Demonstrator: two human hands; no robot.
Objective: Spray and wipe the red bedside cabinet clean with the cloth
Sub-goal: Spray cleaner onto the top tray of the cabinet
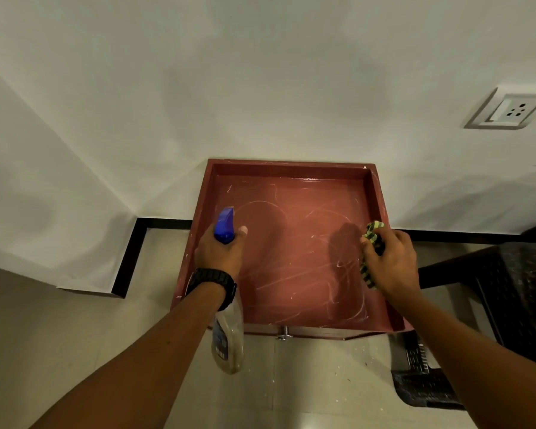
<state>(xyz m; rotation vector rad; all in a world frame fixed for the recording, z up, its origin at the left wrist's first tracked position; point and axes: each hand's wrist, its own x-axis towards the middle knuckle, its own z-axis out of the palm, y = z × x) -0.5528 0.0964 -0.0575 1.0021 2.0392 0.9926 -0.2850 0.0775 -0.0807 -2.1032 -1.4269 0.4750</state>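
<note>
Centrally, the left hand (220, 252) kept a closed grip round the neck of the spray bottle (228, 339), fingers curled under the blue trigger head (225, 226) with one fingertip showing just to the right of it. The bottle's clear body hung below the wrist, past a black watch (214, 283), and covered part of the cabinet's lower left corner. The nozzle pointed toward the upper part of the frame, over the red bedside cabinet (291, 243).

Right of centre, the right hand (390, 261) clutched the cloth (372, 243), a bunched green and black striped rag, with the fingers wrapped tightly about it. Cloth and hand sat over the right side of the cabinet's recessed top; whether the rag actually pressed on the surface was hard to tell, though a dark shadow lay just to its left.

The cabinet top showed pale streaks and scratches across the red, and a raised rim ran round it. It stood against a white wall (260, 88), with a socket plate (508, 111) at upper right. A dark woven chair (508, 298) stood just beside the cabinet at lower right, on a pale tiled floor (307, 382).
</note>
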